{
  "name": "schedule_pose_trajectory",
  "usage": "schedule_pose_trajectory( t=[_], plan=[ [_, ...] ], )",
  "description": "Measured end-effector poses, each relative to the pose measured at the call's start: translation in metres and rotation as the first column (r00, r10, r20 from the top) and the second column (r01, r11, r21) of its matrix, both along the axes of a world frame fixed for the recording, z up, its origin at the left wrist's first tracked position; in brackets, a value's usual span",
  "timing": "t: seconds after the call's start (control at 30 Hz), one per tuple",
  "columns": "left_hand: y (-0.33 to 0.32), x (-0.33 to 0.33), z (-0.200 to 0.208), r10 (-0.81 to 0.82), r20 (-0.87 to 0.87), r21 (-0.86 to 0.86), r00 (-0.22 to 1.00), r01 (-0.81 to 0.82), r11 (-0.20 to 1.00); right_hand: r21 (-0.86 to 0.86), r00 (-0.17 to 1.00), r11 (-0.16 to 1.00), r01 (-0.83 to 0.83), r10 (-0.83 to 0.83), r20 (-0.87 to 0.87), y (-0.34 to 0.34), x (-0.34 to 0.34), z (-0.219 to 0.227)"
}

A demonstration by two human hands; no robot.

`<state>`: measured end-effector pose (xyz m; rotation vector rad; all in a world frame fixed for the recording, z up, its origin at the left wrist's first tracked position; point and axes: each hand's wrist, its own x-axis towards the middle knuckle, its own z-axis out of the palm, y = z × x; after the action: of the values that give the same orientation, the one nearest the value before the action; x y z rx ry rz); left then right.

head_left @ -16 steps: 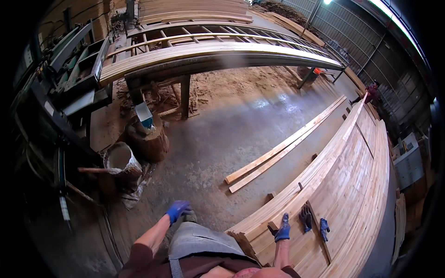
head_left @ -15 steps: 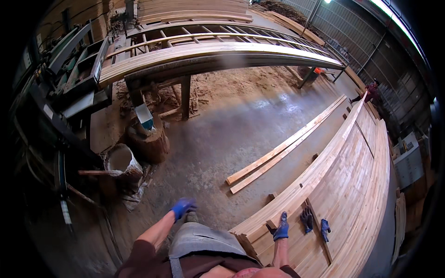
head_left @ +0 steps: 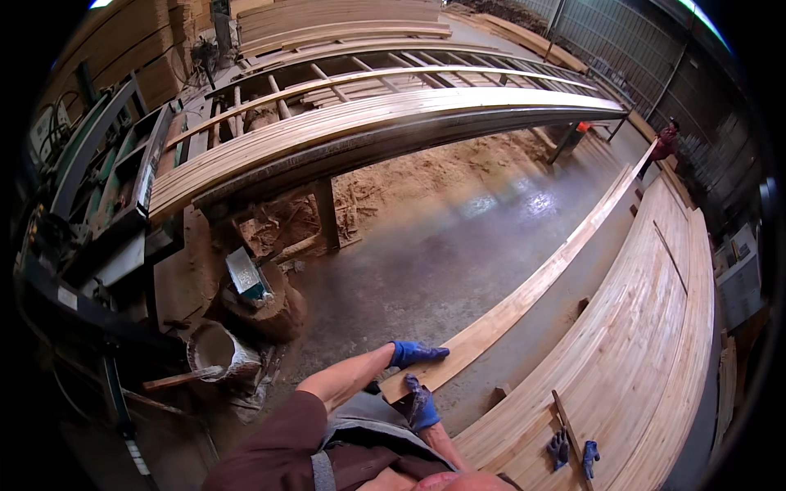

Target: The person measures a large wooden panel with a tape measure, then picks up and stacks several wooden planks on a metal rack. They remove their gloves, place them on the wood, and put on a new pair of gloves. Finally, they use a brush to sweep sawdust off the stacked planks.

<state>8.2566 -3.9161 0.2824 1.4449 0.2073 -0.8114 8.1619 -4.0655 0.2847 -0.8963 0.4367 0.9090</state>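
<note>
A long, pale wooden plank [head_left: 524, 296] stretches from my waist toward the far right, lifted off the stack and over the floor. My left hand [head_left: 416, 353], in a blue glove, is at its left edge with the fingers against the wood. My right hand [head_left: 422, 404], also blue-gloved, grips the plank's near end from the other side, fingers on top. At the far end a person in dark red [head_left: 666, 142] is beside the plank. To my right lies a wide stack of boards [head_left: 598, 352]. Two loose gloves [head_left: 558, 449] and a thin stick [head_left: 571, 430] rest on it.
A long metal-framed table [head_left: 327, 146] loaded with boards runs across the back. At left stand a machine [head_left: 106, 184], a bucket [head_left: 233, 357] with a stick across it, and a stump [head_left: 282, 315] carrying a small container [head_left: 246, 274]. Wood blocks jut from under the stack.
The plank has moved left from the stack's edge, over where two strips lay on the floor. My left hand has come to it from the left; my right hand has moved left with its end.
</note>
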Motion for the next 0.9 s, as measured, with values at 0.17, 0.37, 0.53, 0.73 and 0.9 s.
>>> schedule_pose_trajectory(
  t=[0.17, 0.37, 0.53, 0.73, 0.9],
  plan=[
    [0.085, 0.024, 0.042, -0.097, 0.052, 0.098, 0.994, 0.092, 0.991, 0.078, 0.842, 0.84, -0.537, 0.528, 0.114, 0.017, 0.088, 0.029],
    [0.223, 0.018, 0.046, -0.037, 0.116, 0.267, 0.993, 0.005, 0.964, 0.076, 0.993, 0.993, -0.09, 0.095, -0.069, 0.012, 0.263, -0.033],
    [0.319, 0.035, 0.133, 0.068, 0.064, 0.224, 0.996, -0.08, 0.971, 0.106, 0.999, 0.993, 0.05, -0.048, -0.022, 0.084, 0.4, -0.05],
    [0.415, 0.036, 0.172, -0.033, -0.012, 0.301, 0.999, 0.036, 0.953, -0.006, 0.752, 0.954, 0.301, -0.234, 0.616, 0.22, 0.543, -0.027],
    [0.476, 0.019, 0.194, 0.156, -0.161, 0.352, 0.975, -0.091, 0.932, 0.609, 0.921, 0.777, 0.16, -0.339, 0.191, 0.288, 0.616, 0.011]
  ],
)
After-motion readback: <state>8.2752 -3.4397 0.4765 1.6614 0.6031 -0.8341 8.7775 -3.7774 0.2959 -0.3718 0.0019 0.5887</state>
